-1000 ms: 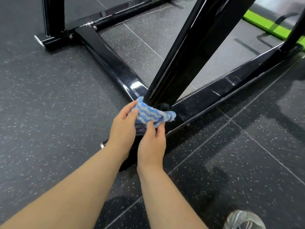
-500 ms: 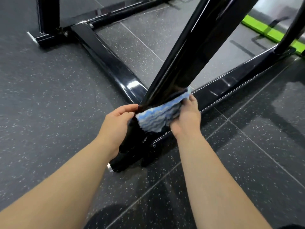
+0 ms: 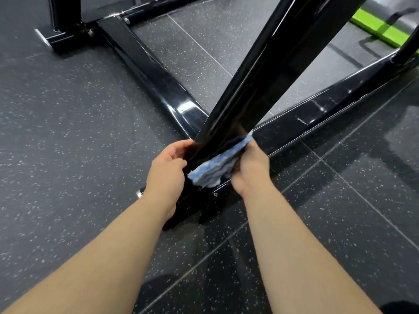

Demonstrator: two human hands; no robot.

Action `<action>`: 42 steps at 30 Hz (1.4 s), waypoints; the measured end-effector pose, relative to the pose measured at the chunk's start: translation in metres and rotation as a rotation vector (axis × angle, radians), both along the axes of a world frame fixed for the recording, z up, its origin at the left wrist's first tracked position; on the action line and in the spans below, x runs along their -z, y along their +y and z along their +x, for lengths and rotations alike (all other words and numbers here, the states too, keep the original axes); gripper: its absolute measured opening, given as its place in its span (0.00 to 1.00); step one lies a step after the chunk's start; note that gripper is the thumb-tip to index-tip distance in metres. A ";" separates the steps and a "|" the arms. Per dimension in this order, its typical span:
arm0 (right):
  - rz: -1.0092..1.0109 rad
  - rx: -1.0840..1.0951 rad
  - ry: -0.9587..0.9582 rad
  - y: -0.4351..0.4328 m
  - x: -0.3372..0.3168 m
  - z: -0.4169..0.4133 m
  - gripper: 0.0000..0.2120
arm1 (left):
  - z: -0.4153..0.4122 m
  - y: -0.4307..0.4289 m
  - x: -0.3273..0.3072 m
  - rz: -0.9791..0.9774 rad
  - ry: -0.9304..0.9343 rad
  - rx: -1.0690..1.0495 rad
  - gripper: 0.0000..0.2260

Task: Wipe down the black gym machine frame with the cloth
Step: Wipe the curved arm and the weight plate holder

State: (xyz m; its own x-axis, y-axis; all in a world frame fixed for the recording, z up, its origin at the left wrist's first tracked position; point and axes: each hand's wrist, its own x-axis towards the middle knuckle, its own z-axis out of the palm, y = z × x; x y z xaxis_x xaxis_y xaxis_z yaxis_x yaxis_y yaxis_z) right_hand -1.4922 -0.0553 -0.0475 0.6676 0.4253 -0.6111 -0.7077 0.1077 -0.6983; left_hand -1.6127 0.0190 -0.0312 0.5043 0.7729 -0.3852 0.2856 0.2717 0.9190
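Both bare arms reach forward and down, and the forearms angle in toward each other so the wrists end up close together. The left hand [image 3: 166, 171] shows its back to the camera. Its fingers [image 3: 175, 158] are curled inward with the thumb riding just above them, tips right up against the slanted frame post [image 3: 260, 87]. Honestly can't tell what they've got pinched, that bit is hidden. The right hand [image 3: 250, 168] sits just across from the left fingertips, clamped round a bunched cloth [image 3: 209, 172], with the wrist roughly in line with the forearm. The cloth fills the gap between the two sets of fingertips.
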 end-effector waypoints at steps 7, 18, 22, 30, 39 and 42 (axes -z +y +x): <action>-0.015 0.091 -0.091 -0.011 0.009 -0.030 0.20 | -0.005 0.002 0.001 -0.053 -0.063 -0.010 0.22; -0.284 0.044 -0.185 -0.011 0.047 -0.070 0.12 | -0.048 -0.003 0.024 -0.061 0.170 -0.056 0.08; -0.050 0.216 -0.222 -0.012 0.022 -0.057 0.10 | -0.047 0.000 0.018 -0.289 0.008 0.158 0.09; -0.169 -0.085 -0.032 -0.009 0.040 -0.060 0.14 | -0.043 0.000 0.044 0.355 0.475 0.091 0.06; 0.038 0.022 -0.120 -0.016 0.023 -0.053 0.09 | -0.012 0.000 0.020 0.490 0.273 -0.148 0.04; -0.112 -0.114 0.056 -0.011 0.043 -0.063 0.11 | -0.016 -0.017 0.037 0.502 0.325 -0.095 0.07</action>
